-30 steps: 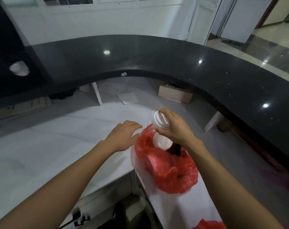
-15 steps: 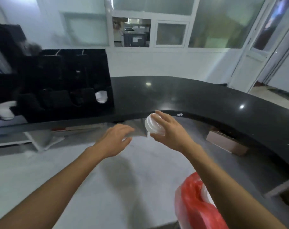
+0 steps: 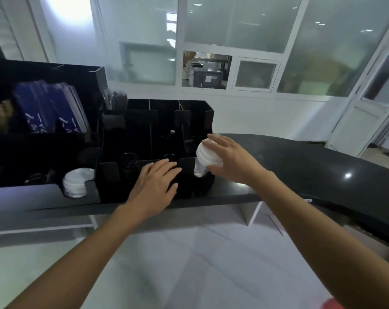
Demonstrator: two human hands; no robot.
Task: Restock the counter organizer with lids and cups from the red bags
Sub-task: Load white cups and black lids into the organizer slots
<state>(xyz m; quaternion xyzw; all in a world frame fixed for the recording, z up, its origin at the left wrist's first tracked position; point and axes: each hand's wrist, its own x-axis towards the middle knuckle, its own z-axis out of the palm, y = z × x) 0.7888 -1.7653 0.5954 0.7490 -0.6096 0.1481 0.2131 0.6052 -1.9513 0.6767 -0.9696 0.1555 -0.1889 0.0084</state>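
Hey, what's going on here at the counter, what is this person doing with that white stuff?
A person is restocking a black organizer that sits on a dark counter. Their right hand holds a small stack of white lids at the organizer's right front slot, where something white already sits. The left hand rests with straight fingers on the organizer's front edge, holding nothing. Another stack of white lids sits in a holder to the left.

A single head-worn wide-angle camera looks forward and down, close over the black organizer (image 3: 153,139) on the counter (image 3: 300,166).
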